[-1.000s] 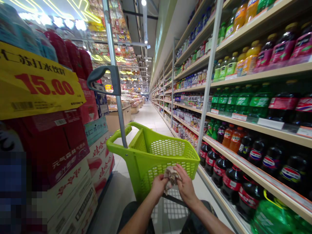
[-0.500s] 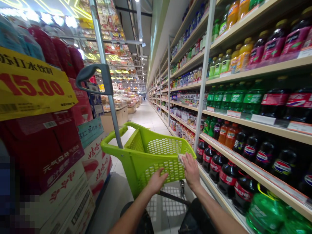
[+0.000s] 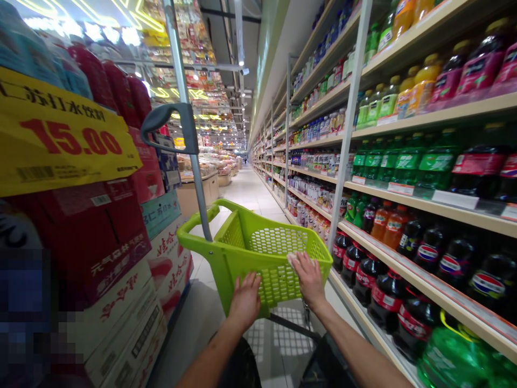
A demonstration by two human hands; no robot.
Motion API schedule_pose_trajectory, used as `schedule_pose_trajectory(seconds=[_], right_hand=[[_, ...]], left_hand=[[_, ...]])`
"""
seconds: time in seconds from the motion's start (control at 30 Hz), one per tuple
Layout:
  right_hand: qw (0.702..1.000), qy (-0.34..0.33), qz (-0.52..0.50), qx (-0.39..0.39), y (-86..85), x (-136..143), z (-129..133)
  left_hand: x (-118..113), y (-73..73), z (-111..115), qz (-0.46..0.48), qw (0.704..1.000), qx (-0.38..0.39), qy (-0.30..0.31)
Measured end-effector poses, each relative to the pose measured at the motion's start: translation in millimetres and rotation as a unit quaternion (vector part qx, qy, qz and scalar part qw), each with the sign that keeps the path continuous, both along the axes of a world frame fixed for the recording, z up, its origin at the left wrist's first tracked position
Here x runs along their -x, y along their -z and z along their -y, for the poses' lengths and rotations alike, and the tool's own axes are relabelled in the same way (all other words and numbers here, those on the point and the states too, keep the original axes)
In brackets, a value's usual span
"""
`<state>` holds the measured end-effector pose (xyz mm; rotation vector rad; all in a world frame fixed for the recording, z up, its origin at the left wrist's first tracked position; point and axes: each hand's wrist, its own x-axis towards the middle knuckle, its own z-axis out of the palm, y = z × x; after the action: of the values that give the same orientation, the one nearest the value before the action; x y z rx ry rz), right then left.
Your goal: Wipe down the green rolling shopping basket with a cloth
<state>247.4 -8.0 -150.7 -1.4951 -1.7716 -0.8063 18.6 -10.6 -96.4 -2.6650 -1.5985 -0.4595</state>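
Note:
A lime-green shopping cart (image 3: pixel 278 272) with perforated sides stands sideways before me. My right hand (image 3: pixel 310 280) is on the upper part of its near side, pressing a crumpled white cloth (image 3: pixel 291 261) there. Most of the cloth is hidden under the fingers. Lower and to the left, my left hand (image 3: pixel 245 302) has its fingers extended against the same side panel and holds nothing. The cart's grey handle (image 3: pixel 189 129) sits on a tall metal pole (image 3: pixel 201 196) rising at its left end.
Shelves (image 3: pixel 404 188) full of drink bottles run along the right, close to the cart. Stacked drink cartons (image 3: pixel 121 302) with a yellow price sign (image 3: pixel 68 134) stand at the left. A tiled aisle (image 3: pixel 244 186) stretches ahead between the shelves and food displays.
My right hand has slid leftward along the basket's upper side with the cloth. My left hand has moved left and come against the panel. The view has shifted slightly left.

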Motion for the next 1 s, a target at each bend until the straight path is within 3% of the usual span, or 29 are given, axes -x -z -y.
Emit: schedule_pose_trajectory(seconds=[0.13, 0.2, 0.33, 0.53, 0.73, 0.9, 1.0], right_hand=[[0.998, -0.040, 0.048, 0.028, 19.9, 14.8, -0.2], [0.997, -0.053, 0.055, 0.029, 17.3, 27.5, -1.9], [0.998, -0.058, 0.037, 0.007, -4.8, 50.6, -12.5], [0.992, -0.103, 0.060, 0.039, 10.0, 69.7, -12.5], [0.991, -0.123, 0.044, 0.012, -32.1, 112.3, -30.0], [0.982, -0.165, 0.086, 0.035, -25.5, 130.9, -31.3], [0.978, -0.196, 0.070, 0.004, -39.5, 154.5, -33.1]], left_hand=[[8.3, 1.2, 0.4, -0.025, 1.000, 0.004, 0.016], [14.6, -0.4, -0.6, -0.028, 1.000, 0.002, 0.006], [26.2, -7.0, -2.1, -0.023, 0.999, -0.029, -0.018], [45.8, -3.9, -4.4, -0.033, 0.998, -0.043, -0.030], [64.1, -0.6, -5.9, -0.030, 0.995, -0.070, -0.065], [80.3, 2.5, -6.8, -0.015, 0.993, -0.084, -0.081], [91.1, 3.5, -8.7, -0.004, 0.990, -0.095, -0.101]])
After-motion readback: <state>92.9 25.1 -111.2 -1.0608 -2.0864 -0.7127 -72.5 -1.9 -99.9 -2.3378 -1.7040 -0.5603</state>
